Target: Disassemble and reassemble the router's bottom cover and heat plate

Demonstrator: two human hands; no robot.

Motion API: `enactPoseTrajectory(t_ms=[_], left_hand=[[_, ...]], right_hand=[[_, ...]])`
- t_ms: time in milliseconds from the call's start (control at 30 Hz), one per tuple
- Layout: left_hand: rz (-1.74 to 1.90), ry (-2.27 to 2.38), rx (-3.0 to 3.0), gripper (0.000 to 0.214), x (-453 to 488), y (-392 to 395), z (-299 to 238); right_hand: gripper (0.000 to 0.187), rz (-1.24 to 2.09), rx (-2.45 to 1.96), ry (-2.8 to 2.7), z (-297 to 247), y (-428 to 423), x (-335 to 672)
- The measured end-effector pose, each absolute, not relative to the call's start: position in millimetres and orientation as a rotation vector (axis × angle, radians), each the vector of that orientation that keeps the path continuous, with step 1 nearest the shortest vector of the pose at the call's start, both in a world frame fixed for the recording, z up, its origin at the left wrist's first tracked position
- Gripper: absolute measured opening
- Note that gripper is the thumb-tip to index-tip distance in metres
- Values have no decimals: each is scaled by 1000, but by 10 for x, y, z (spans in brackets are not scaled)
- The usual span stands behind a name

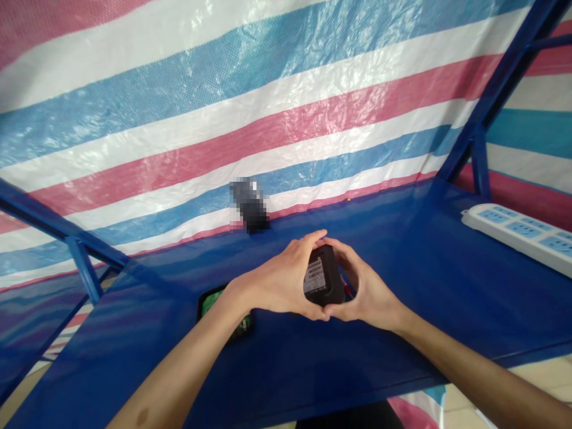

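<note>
my left hand [277, 281] and right hand [369, 292] are closed around a small black box [327, 280], cupping it from either side, with my fingertips meeting above and below it. it sits in the gap between my palms, about equally held by both, and its squarish face tilts up toward me. a white barcode label [314, 277] shows on that face, toward my left palm. i can't make out a clear long axis, as my fingers cover much of the outline. a sliver of red [347, 289] shows just beside my right palm, but it's too hidden to name.

under my left wrist, a green circuit board [224, 308] lies in a black frame on the blue tabletop [393, 333], so it's nearer my left hand than my right. the table's far edge runs just past my fingertips, where a pixelated dark object [249, 205] stands against a striped plastic tarp [268, 113]. off to my right, well apart from my hand, a white power strip [518, 235] with blue panels lies across the table's corner, near a blue steel frame post [478, 146]. the long stretch of blue tabletop lies between it and my right hand.
</note>
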State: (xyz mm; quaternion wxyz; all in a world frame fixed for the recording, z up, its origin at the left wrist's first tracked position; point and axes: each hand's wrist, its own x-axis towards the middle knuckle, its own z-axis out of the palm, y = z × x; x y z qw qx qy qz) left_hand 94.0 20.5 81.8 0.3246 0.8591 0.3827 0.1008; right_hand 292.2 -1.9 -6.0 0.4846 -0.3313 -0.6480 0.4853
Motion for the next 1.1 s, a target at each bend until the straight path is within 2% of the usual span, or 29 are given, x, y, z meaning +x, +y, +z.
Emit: enactPoseTrajectory(t_ms=[167, 233, 433, 667, 967, 1100], left_hand=[[412, 948, 2139, 125, 856, 278, 714], [503, 916, 2069, 124, 810, 286, 636], [781, 912, 1838, 124, 696, 238, 380], [835, 883, 1774, 125, 528, 180, 243], [579, 1167, 2093, 131, 226, 99, 147], [453, 1267, 2185, 127, 217, 56, 146]], right_hand=[[143, 1241, -909, -1680, -51, 70, 2960], [148, 1231, -953, -1817, -8, 136, 2931], [144, 1025, -1033, -2304, 110, 339, 2748], [141, 954, -1079, -2378, 102, 425, 2670], [134, 714, -1122, -2474, 24, 402, 2731], [134, 665, -1089, -2485, -52, 414, 2722]])
